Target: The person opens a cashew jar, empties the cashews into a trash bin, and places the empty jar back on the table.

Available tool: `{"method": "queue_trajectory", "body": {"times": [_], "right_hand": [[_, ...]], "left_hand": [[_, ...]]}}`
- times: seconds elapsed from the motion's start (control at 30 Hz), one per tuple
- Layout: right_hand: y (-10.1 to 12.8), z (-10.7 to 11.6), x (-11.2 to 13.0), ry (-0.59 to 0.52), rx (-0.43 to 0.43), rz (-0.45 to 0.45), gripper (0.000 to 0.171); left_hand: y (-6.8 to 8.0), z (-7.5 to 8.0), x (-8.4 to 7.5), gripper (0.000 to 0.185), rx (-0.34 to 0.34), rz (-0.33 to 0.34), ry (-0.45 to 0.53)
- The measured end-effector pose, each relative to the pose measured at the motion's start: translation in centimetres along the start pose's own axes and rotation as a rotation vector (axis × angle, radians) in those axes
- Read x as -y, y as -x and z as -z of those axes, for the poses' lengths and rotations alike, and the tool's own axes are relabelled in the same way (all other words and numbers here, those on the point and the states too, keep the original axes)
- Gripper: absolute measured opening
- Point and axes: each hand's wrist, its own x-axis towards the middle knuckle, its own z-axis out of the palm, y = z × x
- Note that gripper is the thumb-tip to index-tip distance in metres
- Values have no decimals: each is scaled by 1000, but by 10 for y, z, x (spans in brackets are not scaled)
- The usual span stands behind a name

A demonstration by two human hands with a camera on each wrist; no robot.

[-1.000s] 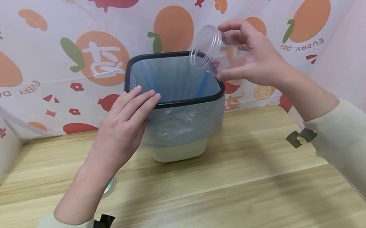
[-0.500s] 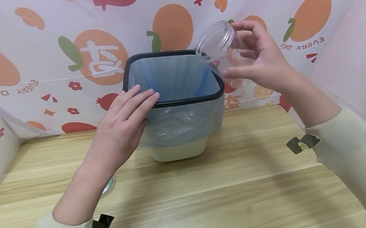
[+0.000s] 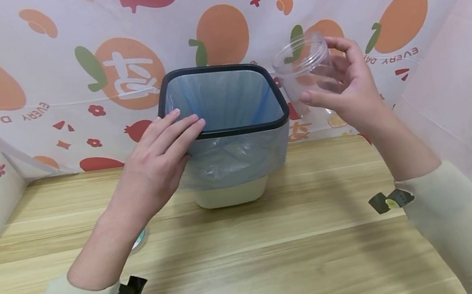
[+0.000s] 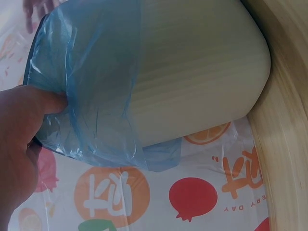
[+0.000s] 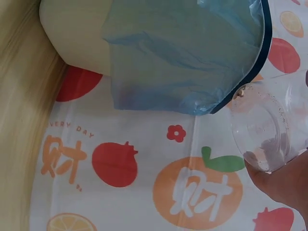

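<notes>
A cream trash bin (image 3: 232, 195) with a black rim stands at the back of the table, lined with a translucent blue plastic bag (image 3: 240, 159) folded over its outside. My left hand (image 3: 154, 152) grips the bin's near left rim, fingers over the edge; the left wrist view shows the thumb (image 4: 50, 101) against the bag outside. In my right hand (image 3: 353, 88) is a clear plastic jar (image 3: 304, 65), held in the air just right of the bin, its open mouth upward and tilted slightly left. Small specks show inside the jar (image 5: 269, 127) in the right wrist view.
A round object with a green and white top (image 3: 140, 240) lies on the wooden table (image 3: 256, 268), mostly hidden behind my left forearm. A fruit-patterned cloth (image 3: 115, 11) hangs right behind the bin, and pale sheets border both sides.
My right hand has moved the jar right, away from above the bin's rim, and turned it from tipped over toward upright. The left hand stays on the rim.
</notes>
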Motion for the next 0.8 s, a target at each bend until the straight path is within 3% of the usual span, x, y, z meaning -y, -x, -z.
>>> {"method": "queue_trajectory", "body": {"times": [0.47, 0.8], "right_hand": [[18, 7, -52, -202, -53, -9, 79], [34, 6, -75, -238, -79, -77, 80]], "left_hand": [[2, 1, 1, 71, 7, 7, -3], [1, 1, 0, 70, 13, 6, -2]]}}
